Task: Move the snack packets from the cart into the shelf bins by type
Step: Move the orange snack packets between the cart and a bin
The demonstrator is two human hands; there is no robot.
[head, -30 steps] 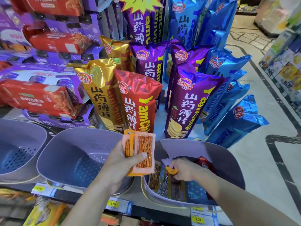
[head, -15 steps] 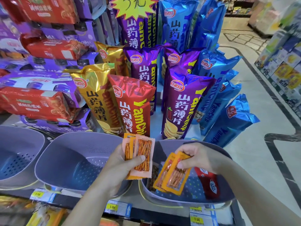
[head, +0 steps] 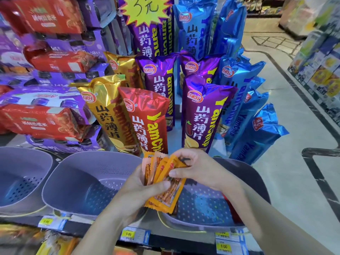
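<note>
Several small orange snack packets (head: 165, 188) with a clear window showing brown sticks form a fanned stack between both hands. My left hand (head: 136, 192) grips the stack from the left, thumb across its front. My right hand (head: 198, 170) pinches the packets at their upper right edge. The stack hangs over the gap between the middle grey bin (head: 73, 183) and the right grey bin (head: 244, 173). A red packet (head: 233, 212) lies inside the right bin, mostly hidden by my right forearm.
A third grey bin (head: 22, 162) stands at the far left. Tall yam chip bags (head: 147, 124) in gold, red, purple and blue rise right behind the bins. Red and purple boxes (head: 38, 122) are stacked at the left. Price tags (head: 134, 234) line the shelf edge; aisle floor lies right.
My right hand lifted orange packets out of the right bin and brought them left against the stack in my left hand. The left hand stayed almost still.
</note>
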